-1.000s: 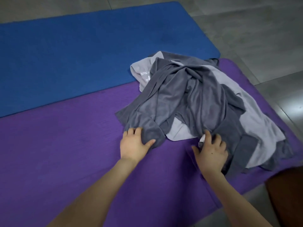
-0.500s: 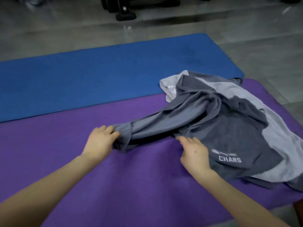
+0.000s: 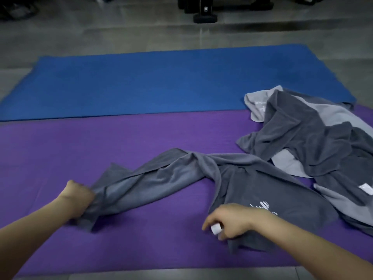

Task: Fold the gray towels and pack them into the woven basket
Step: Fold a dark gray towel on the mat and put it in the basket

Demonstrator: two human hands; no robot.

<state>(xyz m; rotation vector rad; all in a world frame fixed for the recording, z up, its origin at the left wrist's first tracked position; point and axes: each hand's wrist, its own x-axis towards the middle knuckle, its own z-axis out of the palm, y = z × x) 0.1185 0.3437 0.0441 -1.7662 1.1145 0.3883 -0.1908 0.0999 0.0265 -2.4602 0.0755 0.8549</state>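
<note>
A dark gray towel (image 3: pixel 181 174) lies twisted and stretched across the purple mat (image 3: pixel 60 150), pulled apart from the pile. My left hand (image 3: pixel 77 196) grips its bunched left end in a fist. My right hand (image 3: pixel 228 221) pinches the towel's near right corner, where a small white tag shows, beside white printed lettering. A heap of dark and light gray towels (image 3: pixel 314 138) sits at the mat's right end. No woven basket is in view.
A blue mat (image 3: pixel 141 81) lies beyond the purple one. Gray tiled floor surrounds both. Dark equipment with a wheel (image 3: pixel 204 12) stands at the far top edge.
Both hands have drawn one dark towel leftward out of the pile and stretched it between them. The view has also shifted left, so the pile now sits at the right.
</note>
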